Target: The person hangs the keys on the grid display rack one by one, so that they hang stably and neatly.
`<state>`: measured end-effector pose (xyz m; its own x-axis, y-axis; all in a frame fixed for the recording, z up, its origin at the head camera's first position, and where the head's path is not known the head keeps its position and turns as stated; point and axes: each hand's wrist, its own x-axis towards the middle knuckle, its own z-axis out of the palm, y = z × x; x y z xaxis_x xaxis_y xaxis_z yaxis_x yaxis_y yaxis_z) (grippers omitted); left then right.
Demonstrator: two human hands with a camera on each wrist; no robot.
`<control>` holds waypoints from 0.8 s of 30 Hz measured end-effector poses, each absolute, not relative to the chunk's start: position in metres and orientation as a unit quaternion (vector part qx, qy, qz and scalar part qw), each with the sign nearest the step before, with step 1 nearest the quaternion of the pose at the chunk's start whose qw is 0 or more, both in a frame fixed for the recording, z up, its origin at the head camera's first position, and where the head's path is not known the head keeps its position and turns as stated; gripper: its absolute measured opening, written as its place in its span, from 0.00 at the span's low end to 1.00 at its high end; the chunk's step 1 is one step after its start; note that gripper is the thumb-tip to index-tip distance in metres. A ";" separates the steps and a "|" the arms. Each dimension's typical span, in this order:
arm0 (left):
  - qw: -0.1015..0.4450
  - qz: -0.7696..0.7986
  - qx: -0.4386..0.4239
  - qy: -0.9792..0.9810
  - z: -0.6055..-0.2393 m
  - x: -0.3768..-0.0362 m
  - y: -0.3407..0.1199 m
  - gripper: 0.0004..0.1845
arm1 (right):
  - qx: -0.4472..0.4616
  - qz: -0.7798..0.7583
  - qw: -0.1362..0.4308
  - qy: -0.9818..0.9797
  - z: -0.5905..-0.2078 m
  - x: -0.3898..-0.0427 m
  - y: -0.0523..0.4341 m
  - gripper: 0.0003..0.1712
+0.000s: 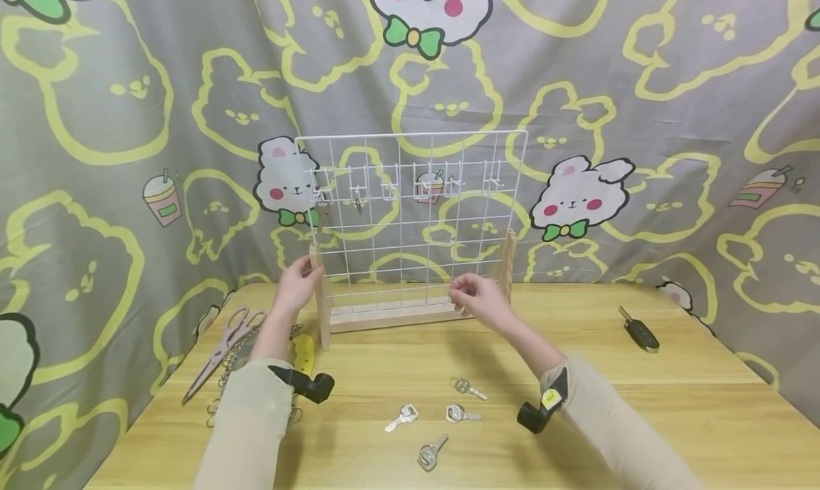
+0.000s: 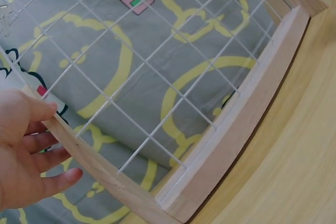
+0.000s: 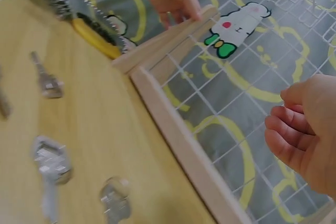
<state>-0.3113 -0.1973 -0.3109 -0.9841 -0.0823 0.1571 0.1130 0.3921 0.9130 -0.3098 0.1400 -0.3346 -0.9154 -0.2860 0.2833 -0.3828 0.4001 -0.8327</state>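
A white wire grid rack [image 1: 410, 212] in a wooden frame [image 1: 391, 318] stands upright at the back of the wooden table [image 1: 705, 419]. My left hand [image 1: 301, 280] grips the frame's left post [image 2: 105, 174], thumb in front and fingers behind. My right hand [image 1: 470, 295] hovers in front of the grid's lower right with loosely curled fingers [image 3: 286, 129], holding nothing I can see. A row of white hooks [image 1: 391, 184] runs across the upper grid, and two keys [image 1: 322, 209] hang at its left. Several loose keys [image 1: 461, 413] lie on the table in front of me.
Pink scissors [image 1: 224, 344], a metal chain [image 1: 224, 376] and a yellow tool [image 1: 304, 351] lie at the left by my forearm. A black car key [image 1: 638, 328] sits at the right. A patterned cloth [image 1: 576, 84] hangs behind the table.
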 end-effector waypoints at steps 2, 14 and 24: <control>0.089 -0.552 -0.010 -0.829 -0.311 -0.311 -0.197 0.29 | 0.203 0.511 0.037 -0.834 -0.341 -0.303 0.144 0.09; 0.093 -0.553 -0.006 -0.828 -0.311 -0.314 -0.197 0.30 | 0.246 0.482 -0.038 -0.840 -0.390 -0.280 0.161 0.11; 0.093 -0.563 -0.001 -0.821 -0.310 -0.313 -0.197 0.30 | 0.255 0.500 -0.080 -0.823 -0.411 -0.273 0.163 0.10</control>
